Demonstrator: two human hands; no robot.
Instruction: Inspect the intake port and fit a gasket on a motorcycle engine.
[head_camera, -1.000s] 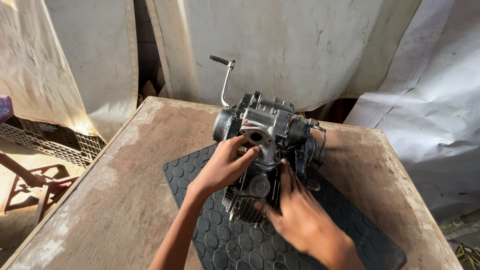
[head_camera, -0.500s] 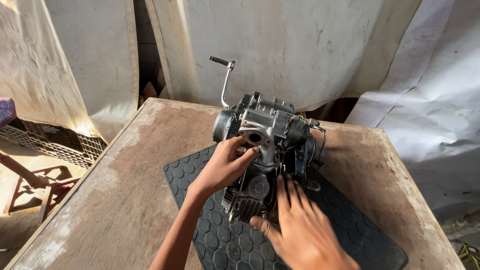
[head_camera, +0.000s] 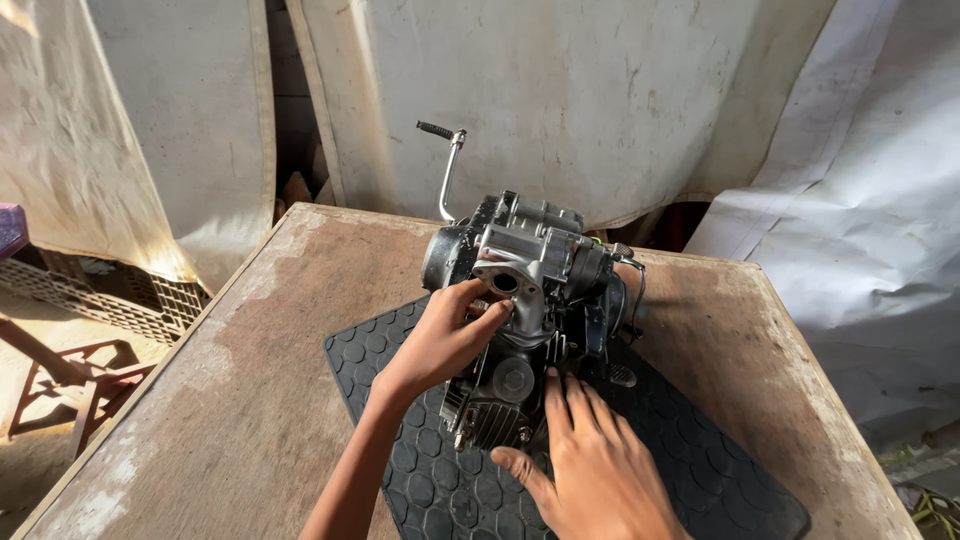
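A small grey motorcycle engine (head_camera: 540, 290) stands on a black rubber mat (head_camera: 420, 470) on a worn wooden table (head_camera: 200, 400). Its chrome kick lever (head_camera: 447, 170) sticks up at the back. My left hand (head_camera: 440, 340) grips the engine's left side, fingers curled at the round port near the top. My right hand (head_camera: 590, 465) lies flat, fingers spread, against the lower front of the engine and the mat. Neither hand holds a tool.
Pale, stained tarpaulin sheets (head_camera: 600, 90) hang behind and to the right of the table. On the left, below table height, are a plastic crate (head_camera: 90, 300) and a reddish metal frame (head_camera: 90, 385). The table edge runs close at the right.
My right hand has slid down and back from the engine's side, now resting lower with fingers spread. The left hand and the engine have stayed in place.
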